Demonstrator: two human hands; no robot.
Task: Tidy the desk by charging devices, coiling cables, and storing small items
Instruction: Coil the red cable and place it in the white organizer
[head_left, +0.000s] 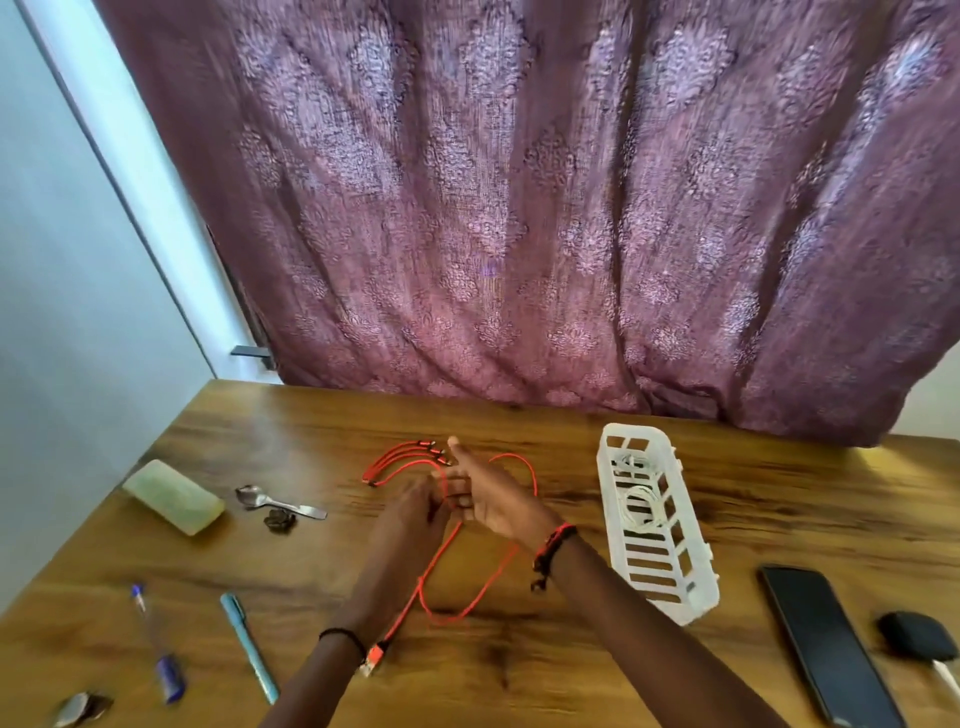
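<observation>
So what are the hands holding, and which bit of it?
The red cable, mid-length: the left hand pinches it beside the right hand's straight fingers. Both ends lie free.

A home room: a wooden desk (571, 675) against a patterned maroon curtain (519, 208), beside a pale wall (62, 312)
</observation>
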